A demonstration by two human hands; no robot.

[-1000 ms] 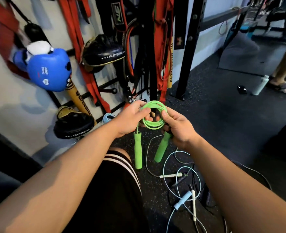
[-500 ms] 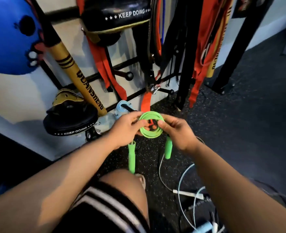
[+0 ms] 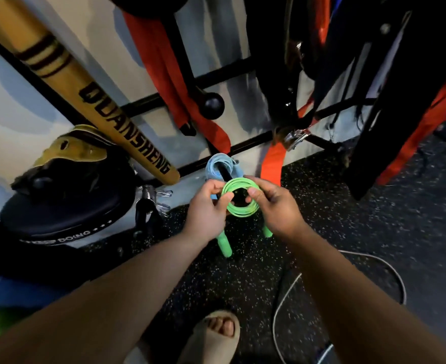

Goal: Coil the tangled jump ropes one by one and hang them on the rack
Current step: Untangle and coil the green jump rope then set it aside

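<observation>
A coiled green jump rope [image 3: 239,198] hangs between both hands, its two green handles [image 3: 224,243] dangling below. My left hand [image 3: 207,206] pinches the coil's left side and my right hand [image 3: 274,203] pinches its right side. The coil sits right in front of a black peg [image 3: 225,174] low on the wall rack [image 3: 232,72]. A light blue coiled rope [image 3: 216,164] hangs on that same peg, just behind the green coil.
A yellow bat [image 3: 90,98], orange straps [image 3: 164,64], black focus pads [image 3: 59,203] and dark straps [image 3: 368,101] crowd the rack. A white rope [image 3: 292,285] lies on the speckled black floor at the right. My sandalled foot [image 3: 216,332] stands below the hands.
I have leaned in and down toward the rack. Both hands carried the green coil forward to the low peg holding the blue rope.
</observation>
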